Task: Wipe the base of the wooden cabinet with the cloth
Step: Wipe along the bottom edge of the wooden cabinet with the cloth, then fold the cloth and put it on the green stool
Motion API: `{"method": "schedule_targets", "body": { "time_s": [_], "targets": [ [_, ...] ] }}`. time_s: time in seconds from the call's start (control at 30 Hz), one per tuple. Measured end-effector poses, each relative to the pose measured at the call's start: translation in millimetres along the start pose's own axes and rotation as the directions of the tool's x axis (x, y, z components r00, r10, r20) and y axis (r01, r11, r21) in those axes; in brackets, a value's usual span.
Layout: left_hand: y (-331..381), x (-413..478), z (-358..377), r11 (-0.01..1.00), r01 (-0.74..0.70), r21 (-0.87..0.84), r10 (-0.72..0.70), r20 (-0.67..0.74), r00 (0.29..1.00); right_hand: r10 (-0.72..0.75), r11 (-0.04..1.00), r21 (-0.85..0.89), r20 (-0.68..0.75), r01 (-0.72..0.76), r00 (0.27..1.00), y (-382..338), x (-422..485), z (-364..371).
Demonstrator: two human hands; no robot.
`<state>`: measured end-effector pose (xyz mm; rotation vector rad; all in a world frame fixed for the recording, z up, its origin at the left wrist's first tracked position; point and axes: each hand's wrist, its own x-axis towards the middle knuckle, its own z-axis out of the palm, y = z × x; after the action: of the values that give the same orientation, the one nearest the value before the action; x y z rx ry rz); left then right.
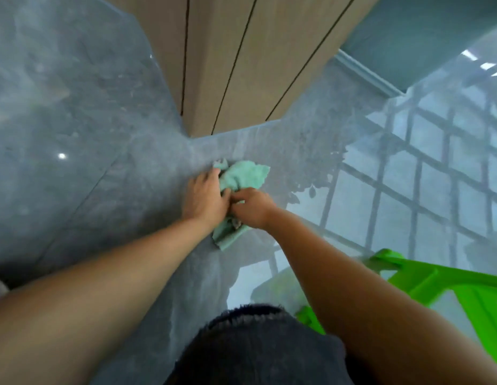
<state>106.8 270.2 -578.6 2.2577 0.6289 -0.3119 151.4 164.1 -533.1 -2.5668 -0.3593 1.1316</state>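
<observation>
A crumpled mint-green cloth (243, 175) lies pressed against the grey base strip (241, 143) under the wooden cabinet (227, 65), near its corner. My left hand (205, 200) grips the cloth's left side, fingers curled into the fabric. My right hand (251, 208) holds the cloth's lower part from the right, touching the left hand. A tail of the cloth (227, 234) hangs out below both hands. The cabinet's light wood panels with dark vertical seams rise above the base.
Glossy grey marble floor (75, 134) spreads left and below, reflecting a window grid (408, 190) on the right. A bright green plastic object (436, 282) stands at the lower right. My dark-clothed knee (255, 348) fills the bottom centre.
</observation>
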Motion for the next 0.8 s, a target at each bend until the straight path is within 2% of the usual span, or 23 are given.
{"method": "schedule_targets", "body": {
  "time_s": [0.03,0.07,0.1,0.13,0.17,0.2,0.23,0.27,0.3,0.37,0.43,0.5,0.6,0.67,0.73,0.8],
  "targets": [
    [10.5,-7.9,12.7,0.993,0.029,-0.115,-0.026,0.024,0.999,0.063,0.984,0.165,-0.017,-0.06,0.998,13.8,-9.2,-2.6],
    [21.8,-14.7,22.4,0.964,0.101,-0.247,-0.09,0.058,0.994,0.14,0.927,0.357,-0.039,-0.117,0.989,29.7,-18.1,-5.2],
    [32.8,-20.0,30.5,0.898,0.212,-0.386,-0.173,0.133,0.976,0.219,0.832,0.533,-0.057,-0.156,0.974,46.5,-27.1,-7.1],
    [42.7,-23.7,37.0,0.782,0.343,-0.521,-0.229,0.271,0.935,0.285,0.74,0.652,-0.082,-0.164,0.955,62.4,-37.0,-8.3],
    [52.3,-26.4,41.7,0.623,0.488,-0.612,-0.23,0.453,0.861,0.33,0.683,0.714,-0.109,-0.157,0.938,77.4,-46.9,-9.2],
    [61.2,-30.6,43.8,0.484,0.619,-0.618,-0.196,0.612,0.766,0.364,0.667,0.727,-0.126,-0.164,0.923,91.7,-58.0,-9.6],
    [69.7,-38.1,42.1,0.405,0.698,-0.591,-0.155,0.708,0.689,0.394,0.663,0.724,-0.123,-0.189,0.911,102.9,-72.0,-10.2],
    [78.0,-47.5,38.1,0.374,0.738,-0.561,-0.114,0.762,0.637,0.427,0.626,0.745,-0.08,-0.23,0.901,110.1,-89.2,-11.9],
    [85.3,-58.7,33.9,0.378,0.756,-0.534,-0.093,0.791,0.605,0.45,0.541,0.798,-0.009,-0.265,0.893,114.3,-108.9,-13.6],
    [100.8,-87.6,19.9,0.421,0.781,-0.462,-0.067,0.842,0.535,0.419,0.347,0.905,0.084,-0.245,0.904,115.5,-153.0,-15.7],
    [118.5,-125.1,-7.2,0.489,0.788,-0.373,-0.071,0.884,0.463,0.36,0.262,0.947,0.084,-0.187,0.929,101.5,-202.8,-19.1],
    [143.2,-162.9,-43.9,0.585,0.745,-0.32,-0.075,0.894,0.442,0.351,0.232,0.959,0.071,-0.16,0.934,79.7,-257.0,-28.0],
    [186.2,-221.8,-108.2,0.7,0.63,-0.336,-0.053,0.856,0.515,0.391,0.293,0.943,0.032,-0.157,0.92,49.2,-343.4,-54.3],
    [223.1,-264.2,-152.2,0.815,0.511,-0.273,0.0,0.882,0.471,0.41,0.361,0.916,0.01,-0.173,0.912,28.5,-402.1,-80.9],
    [264.3,-303.4,-188.2,0.95,0.263,-0.169,0.035,0.894,0.447,0.418,0.438,0.883,-0.036,-0.167,0.907,10.0,-462.3,-112.7],
    [307.6,-336.4,-211.1,0.997,0.017,-0.072,0.055,0.876,0.479,0.43,0.5,0.856,-0.116,-0.129,0.895,5.0,-519.6,-142.8]
  ]
}}
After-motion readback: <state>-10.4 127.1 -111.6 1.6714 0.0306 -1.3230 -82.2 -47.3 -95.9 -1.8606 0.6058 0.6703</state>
